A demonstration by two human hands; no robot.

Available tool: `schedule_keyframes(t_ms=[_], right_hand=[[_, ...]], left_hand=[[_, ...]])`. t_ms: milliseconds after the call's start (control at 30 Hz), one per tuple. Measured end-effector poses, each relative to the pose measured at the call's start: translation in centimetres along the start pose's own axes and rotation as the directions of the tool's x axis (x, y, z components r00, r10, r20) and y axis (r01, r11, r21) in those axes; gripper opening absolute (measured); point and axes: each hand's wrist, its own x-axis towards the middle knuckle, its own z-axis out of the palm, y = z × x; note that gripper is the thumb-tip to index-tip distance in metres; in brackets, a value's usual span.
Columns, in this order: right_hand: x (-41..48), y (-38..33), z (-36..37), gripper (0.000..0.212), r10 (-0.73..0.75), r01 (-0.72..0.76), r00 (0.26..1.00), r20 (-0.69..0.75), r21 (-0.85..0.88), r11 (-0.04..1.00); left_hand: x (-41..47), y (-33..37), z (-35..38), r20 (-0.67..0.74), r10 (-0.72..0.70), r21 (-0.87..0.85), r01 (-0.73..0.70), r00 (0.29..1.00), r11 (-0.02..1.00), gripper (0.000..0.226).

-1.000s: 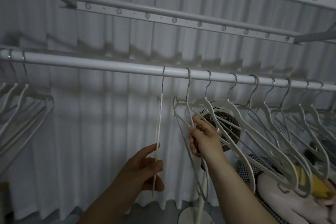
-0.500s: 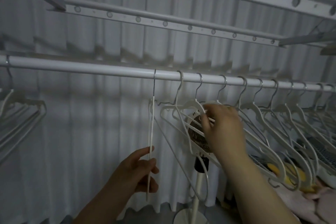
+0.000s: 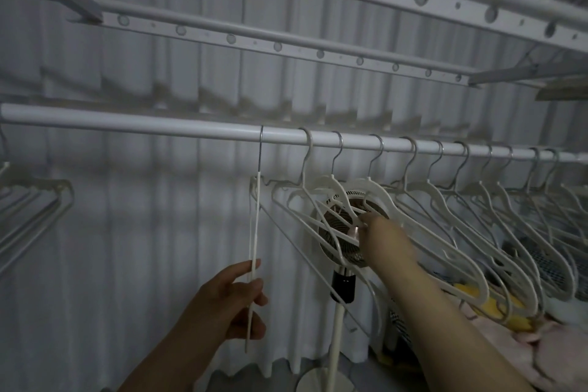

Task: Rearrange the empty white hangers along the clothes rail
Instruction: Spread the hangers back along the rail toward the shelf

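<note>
A white clothes rail (image 3: pixel 159 124) runs across the view. One white hanger (image 3: pixel 254 232) hangs edge-on from it near the middle, and my left hand (image 3: pixel 232 299) pinches its lower part. To the right, several empty white hangers (image 3: pixel 445 216) hang close together. My right hand (image 3: pixel 378 232) reaches in among the leftmost of them, fingers on the arm of the second hanger (image 3: pixel 337 197); the grip is blurred. Another bunch of white hangers (image 3: pixel 35 210) shows at the far left.
A standing fan (image 3: pixel 340 232) on a white pole sits behind the hangers. Perforated drying-rack bars (image 3: pixel 286 48) run overhead. White curtains hang behind. Pink and yellow fabric (image 3: pixel 496 328) lies at the lower right.
My right hand has left the first hanger of the row and moved right and up, in among the hangers by the fan. My left hand stays on the edge-on hanger.
</note>
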Motion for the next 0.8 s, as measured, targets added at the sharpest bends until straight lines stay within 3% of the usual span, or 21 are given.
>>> schedule_keyframes(t_ms=[100, 233, 400, 667, 800], right_hand=[[0.0, 0.5, 0.4, 0.029, -0.007, 0.009, 0.997, -0.078, 0.026, 1.0], [0.4, 0.6, 0.1, 0.028, 0.003, -0.003, 1.0, -0.016, -0.004, 1.0], [0.2, 0.9, 0.2, 0.029, -0.024, 0.026, 0.996, -0.09, 0.019, 0.999], [0.3, 0.7, -0.1, 0.031, -0.115, 0.126, 0.986, -0.121, 0.089, 0.988], [0.4, 1.0, -0.8, 0.027, -0.173, 0.192, 0.958, -0.226, 0.062, 0.979]], left_hand=[[0.1, 0.0, 0.0, 0.003, -0.006, -0.003, 0.006, 1.0, 1.0, 0.02], [0.2, 0.0, 0.2, -0.003, -0.012, 0.006, 0.012, 1.0, 1.0, 0.023], [0.1, -0.1, 0.2, -0.012, -0.006, 0.012, 0.006, 1.0, 1.0, 0.023], [-0.5, -0.3, 0.1, -0.139, 0.023, 0.015, -0.021, 0.99, 1.0, 0.02], [-1.0, 0.3, 0.7, -0.232, 0.042, 0.029, -0.036, 0.972, 0.999, 0.018]])
